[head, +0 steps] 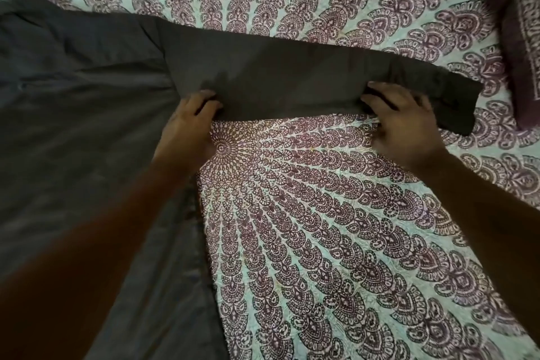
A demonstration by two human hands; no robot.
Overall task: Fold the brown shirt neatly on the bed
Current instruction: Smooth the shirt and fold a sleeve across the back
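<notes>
The brown shirt [73, 114] lies spread flat over the left half of the bed. Its long sleeve [277, 79] stretches out to the right, ending in a buttoned cuff [455, 108]. My left hand [190, 123] pinches the sleeve's near edge close to the armpit. My right hand [403, 120] grips the same near edge just before the cuff. Both hands have fingers curled onto the fabric, and my forearms cover part of the shirt's lower body.
The bed wears a pale green sheet [321, 228] with a purple mandala print. A matching purple pillow [520, 38] rests at the upper right corner, just beyond the cuff.
</notes>
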